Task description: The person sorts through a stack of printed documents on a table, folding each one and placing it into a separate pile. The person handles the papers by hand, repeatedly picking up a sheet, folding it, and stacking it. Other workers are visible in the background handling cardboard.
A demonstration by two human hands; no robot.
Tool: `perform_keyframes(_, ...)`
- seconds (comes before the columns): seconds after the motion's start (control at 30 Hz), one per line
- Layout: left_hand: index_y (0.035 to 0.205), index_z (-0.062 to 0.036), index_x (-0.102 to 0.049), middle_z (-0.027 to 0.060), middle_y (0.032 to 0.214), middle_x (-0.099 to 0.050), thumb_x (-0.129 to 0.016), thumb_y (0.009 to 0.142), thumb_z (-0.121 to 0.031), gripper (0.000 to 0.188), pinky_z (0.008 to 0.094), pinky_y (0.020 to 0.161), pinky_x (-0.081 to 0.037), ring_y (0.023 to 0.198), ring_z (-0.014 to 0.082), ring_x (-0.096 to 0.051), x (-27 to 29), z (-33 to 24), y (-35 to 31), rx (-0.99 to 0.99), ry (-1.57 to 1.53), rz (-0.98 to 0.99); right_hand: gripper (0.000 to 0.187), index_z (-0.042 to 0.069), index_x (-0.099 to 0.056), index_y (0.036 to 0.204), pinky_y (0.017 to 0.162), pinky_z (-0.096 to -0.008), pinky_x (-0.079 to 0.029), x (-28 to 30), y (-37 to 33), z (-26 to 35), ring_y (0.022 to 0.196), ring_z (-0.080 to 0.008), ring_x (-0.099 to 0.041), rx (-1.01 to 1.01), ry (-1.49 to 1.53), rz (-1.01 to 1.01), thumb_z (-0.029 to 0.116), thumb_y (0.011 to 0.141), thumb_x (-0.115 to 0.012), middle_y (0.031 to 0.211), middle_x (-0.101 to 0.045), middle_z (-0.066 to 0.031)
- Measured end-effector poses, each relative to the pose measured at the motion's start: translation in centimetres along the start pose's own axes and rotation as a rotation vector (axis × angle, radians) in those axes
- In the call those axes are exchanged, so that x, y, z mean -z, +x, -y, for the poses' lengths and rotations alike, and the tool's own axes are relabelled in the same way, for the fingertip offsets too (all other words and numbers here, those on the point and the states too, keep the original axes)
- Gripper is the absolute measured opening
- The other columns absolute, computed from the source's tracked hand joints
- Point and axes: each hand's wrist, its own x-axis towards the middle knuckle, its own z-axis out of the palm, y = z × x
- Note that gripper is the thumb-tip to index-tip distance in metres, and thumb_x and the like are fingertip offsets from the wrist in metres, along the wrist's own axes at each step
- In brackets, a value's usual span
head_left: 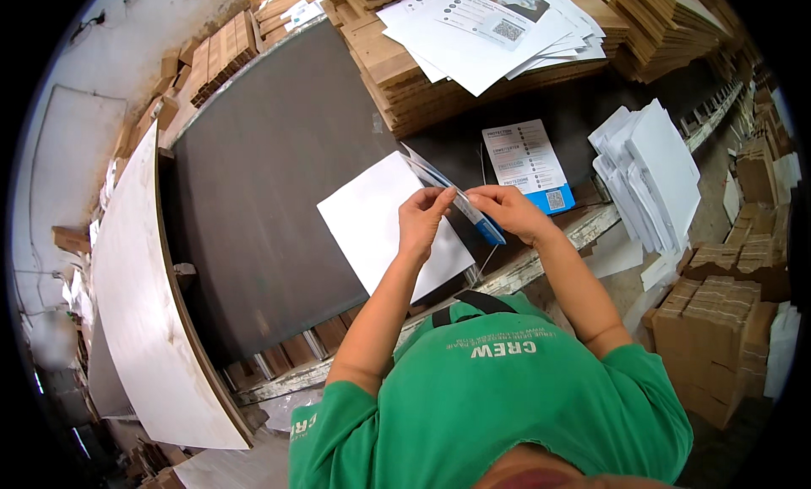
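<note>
Close together over the near edge of the dark table, my left hand [425, 220] and my right hand [513, 211] pinch the top edge of a narrow blue-and-white printed card [488, 230], seen nearly edge-on. Fingers and thumbs hide part of that edge. A thin pale strand [488, 259] shows beside the card; where it is attached I cannot make out. Beneath and left of my left hand lies a plain white sheet or flat panel [372, 214]. To the right of my right hand, a similar printed card [524, 160] with a blue end lies flat on the table.
Flat brown cardboard pieces [401, 96] are stacked at the back, with loose printed sheets [498, 33] on top. White folded sheets [655, 176] stand at the right edge. Bundled cardboard [710, 345] sits lower right. A large pale board [152, 295] leans at left.
</note>
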Motion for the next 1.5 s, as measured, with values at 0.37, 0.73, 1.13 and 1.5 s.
perform_keyframes(0.37,0.090,-0.0041,-0.063,0.0025,0.079,-0.063,-0.077,0.074,-0.028,0.033,0.0212,0.061,-0.043,0.068,0.0100,-0.058,0.1,-0.8,-0.5,0.045,-0.032,-0.040,0.032,0.000,-0.067,0.100,0.062,-0.0206,-0.044,-0.4,0.0,0.1,0.070,-0.0052,-0.053,-0.035,0.021,0.017,0.029,0.087,-0.064,0.078,-0.063,0.0008)
perform_keyframes(0.73,0.097,-0.0007,-0.057,0.0090,0.085,-0.062,-0.075,0.076,-0.020,0.034,0.0271,0.059,-0.053,0.071,0.0157,-0.063,0.1,-0.9,-0.5,0.114,-0.127,-0.013,0.021,-0.002,-0.066,0.093,0.059,-0.0230,-0.045,0.0,0.9,-2.0,0.064,-0.0088,-0.054,0.150,-0.178,-0.169,0.017,0.086,-0.059,0.072,-0.064,-0.0033)
perform_keyframes(1.13,0.120,-0.0102,-0.054,0.0182,0.135,-0.032,-0.067,0.082,-0.018,0.041,0.0262,0.055,-0.056,0.082,0.0182,-0.062,-1.5,-1.3,-0.2,-0.331,0.214,-0.011,0.015,0.000,-0.066,0.090,0.054,-0.0222,-0.043,1.7,-1.5,0.6,0.060,-0.0075,-0.056,0.421,-0.356,-0.444,0.012,0.081,-0.068,0.070,-0.065,-0.0071)
perform_keyframes(1.5,0.081,0.0021,-0.067,0.0205,0.129,-0.039,-0.070,0.079,-0.020,0.022,0.0222,0.049,-0.051,0.069,0.0139,-0.062,-1.5,-1.6,-0.1,-0.259,0.157,-0.058,0.015,0.002,-0.066,0.093,0.074,-0.0332,-0.048,-0.6,-2.3,1.2,0.087,-0.0269,-0.059,0.710,-0.665,-0.267,0.008,0.080,-0.066,0.099,-0.065,-0.0114)
